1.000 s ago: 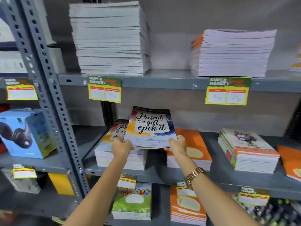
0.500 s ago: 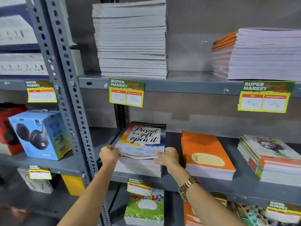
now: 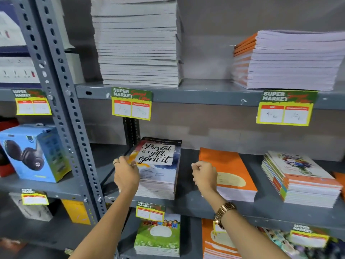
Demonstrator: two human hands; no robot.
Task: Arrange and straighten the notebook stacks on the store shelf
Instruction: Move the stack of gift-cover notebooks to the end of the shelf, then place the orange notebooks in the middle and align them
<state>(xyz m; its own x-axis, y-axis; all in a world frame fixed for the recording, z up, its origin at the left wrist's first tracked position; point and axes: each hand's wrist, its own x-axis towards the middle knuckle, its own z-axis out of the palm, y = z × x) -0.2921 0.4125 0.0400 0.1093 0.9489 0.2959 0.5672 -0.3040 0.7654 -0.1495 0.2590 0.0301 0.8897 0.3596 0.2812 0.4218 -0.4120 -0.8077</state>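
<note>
Grey metal shelf (image 3: 188, 202) carries the notebook stack (image 3: 158, 176). Left hand (image 3: 126, 174) rests fingers on its left edge, gripping nothing; right hand (image 3: 204, 173) is clenched, empty, just right of it.

My arms are bare, with no sleeves. My left hand (image 3: 127, 176) wears two thin rings on its fingers. Below my right hand (image 3: 204, 173), a gold link-band watch (image 3: 224, 212) wraps my wrist.
</note>
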